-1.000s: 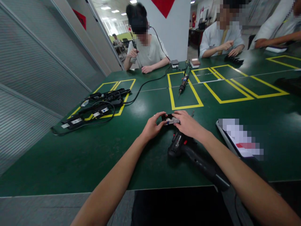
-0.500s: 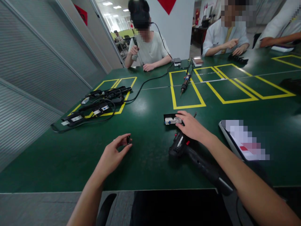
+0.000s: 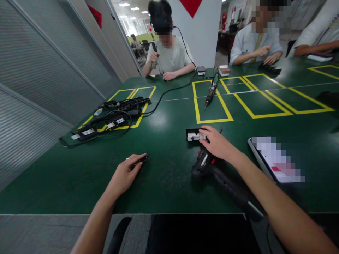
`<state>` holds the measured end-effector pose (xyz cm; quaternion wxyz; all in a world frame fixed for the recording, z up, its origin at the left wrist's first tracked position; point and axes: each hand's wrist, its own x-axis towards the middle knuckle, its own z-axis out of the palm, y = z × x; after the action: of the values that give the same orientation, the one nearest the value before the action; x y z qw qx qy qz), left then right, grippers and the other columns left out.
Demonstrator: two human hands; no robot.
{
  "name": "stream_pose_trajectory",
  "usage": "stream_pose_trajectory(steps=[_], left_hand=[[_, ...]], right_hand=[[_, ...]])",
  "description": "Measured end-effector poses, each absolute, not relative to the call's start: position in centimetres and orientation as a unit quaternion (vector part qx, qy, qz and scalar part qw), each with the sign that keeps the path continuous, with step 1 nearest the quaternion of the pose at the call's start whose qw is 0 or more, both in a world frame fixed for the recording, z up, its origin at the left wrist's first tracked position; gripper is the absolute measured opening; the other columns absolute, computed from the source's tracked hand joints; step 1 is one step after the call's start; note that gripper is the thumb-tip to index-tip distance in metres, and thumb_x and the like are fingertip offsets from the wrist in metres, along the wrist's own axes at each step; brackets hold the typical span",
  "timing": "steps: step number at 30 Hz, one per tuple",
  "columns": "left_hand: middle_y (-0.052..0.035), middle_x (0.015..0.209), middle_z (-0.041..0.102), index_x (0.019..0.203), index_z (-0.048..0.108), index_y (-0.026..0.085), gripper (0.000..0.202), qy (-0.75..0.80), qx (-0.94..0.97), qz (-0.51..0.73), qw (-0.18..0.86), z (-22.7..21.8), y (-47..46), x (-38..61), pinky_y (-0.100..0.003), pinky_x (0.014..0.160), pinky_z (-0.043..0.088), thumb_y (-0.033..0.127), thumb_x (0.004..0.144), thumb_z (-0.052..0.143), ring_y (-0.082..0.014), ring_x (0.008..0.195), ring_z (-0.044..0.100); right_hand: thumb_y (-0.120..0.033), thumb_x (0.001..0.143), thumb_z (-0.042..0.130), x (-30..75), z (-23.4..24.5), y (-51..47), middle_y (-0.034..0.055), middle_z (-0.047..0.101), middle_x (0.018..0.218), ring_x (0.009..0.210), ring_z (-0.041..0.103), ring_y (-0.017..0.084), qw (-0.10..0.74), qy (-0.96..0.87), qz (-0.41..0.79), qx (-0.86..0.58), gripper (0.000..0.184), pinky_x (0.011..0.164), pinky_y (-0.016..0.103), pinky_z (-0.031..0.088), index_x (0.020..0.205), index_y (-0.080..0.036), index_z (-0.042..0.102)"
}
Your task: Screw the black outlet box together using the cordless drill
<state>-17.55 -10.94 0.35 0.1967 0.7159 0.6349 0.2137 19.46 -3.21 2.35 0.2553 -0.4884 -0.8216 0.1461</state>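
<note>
My left hand (image 3: 126,176), with a ring on one finger, hovers low over or rests on the green table. Between its thumb and fingers is a small black part (image 3: 143,158), too small to name. Farther right, my right hand (image 3: 215,141) has its fingers closed over the right end of a small black case with white and blue pieces (image 3: 195,136); that end is hidden. Just below my right hand lies a black handheld power tool (image 3: 203,164) with red buttons, its handle running toward the table edge under my forearm. A thin dark rod tip (image 3: 221,129) shows behind my fingers.
A phone-like device (image 3: 275,160) lies at the right. Black cables and adapters (image 3: 113,114) are piled at the left. An electric screwdriver (image 3: 211,94) lies within yellow tape. Across the table (image 3: 164,141) sit a headset-wearing person (image 3: 172,53) and a person in light clothing (image 3: 255,46).
My left hand has turned and lowered slightly, and the small black part now lies flatter between thumb and fingers. My right hand stays on the black case.
</note>
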Motion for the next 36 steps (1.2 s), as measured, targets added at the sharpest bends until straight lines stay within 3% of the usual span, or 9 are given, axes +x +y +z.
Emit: stream_pose_trajectory(steps=[19, 28, 32, 36], left_hand=[[-0.0045, 0.106, 0.068, 0.095, 0.07, 0.026, 0.036, 0.601, 0.758, 0.161, 0.197, 0.6, -7.9, -21.3, -0.043, 0.098, 0.046, 0.055, 0.083, 0.052, -0.0252, 0.104, 0.06], [-0.0072, 0.125, 0.055, 0.121, 0.055, 0.023, 0.044, 0.59, 0.771, 0.197, 0.132, 2.5, -8.1, -17.9, -0.045, 0.101, 0.043, 0.049, 0.085, 0.053, -0.0263, 0.117, 0.052], [-0.0076, 0.128, 0.052, 0.122, 0.053, 0.024, 0.04, 0.509, 0.831, 0.191, 0.117, 3.9, -5.8, -11.7, -0.047, 0.103, 0.042, 0.043, 0.087, 0.052, -0.0257, 0.12, 0.051], [-0.0102, 0.14, 0.043, 0.128, 0.048, 0.022, 0.049, 0.39, 0.894, 0.21, 0.067, 2.5, -1.6, -4.9, -0.047, 0.11, 0.034, 0.03, 0.081, 0.062, -0.0267, 0.131, 0.04]], right_hand=[[-0.022, 0.092, 0.057, 19.5, 2.5, -3.5, 0.0119, 0.051, 0.137, 0.12, 0.052, 0.027, 0.262, -0.825, 0.136, -0.482, 0.034, 0.098, 0.05, 0.043, 0.125, -0.016, 0.054], [-0.024, 0.09, 0.06, 19.5, 1.7, -2.8, 0.0105, 0.056, 0.13, 0.114, 0.056, 0.026, 0.277, -0.813, 0.132, -0.495, 0.033, 0.095, 0.049, 0.046, 0.122, -0.017, 0.056], [-0.03, 0.089, 0.063, 19.7, 1.6, -2.3, 0.0101, 0.058, 0.126, 0.111, 0.058, 0.026, 0.277, -0.813, 0.128, -0.495, 0.033, 0.094, 0.049, 0.047, 0.119, -0.016, 0.058], [-0.032, 0.088, 0.063, 19.7, 1.7, -2.2, 0.0097, 0.06, 0.123, 0.109, 0.059, 0.025, 0.277, -0.816, 0.123, -0.492, 0.031, 0.093, 0.048, 0.047, 0.114, -0.016, 0.061]])
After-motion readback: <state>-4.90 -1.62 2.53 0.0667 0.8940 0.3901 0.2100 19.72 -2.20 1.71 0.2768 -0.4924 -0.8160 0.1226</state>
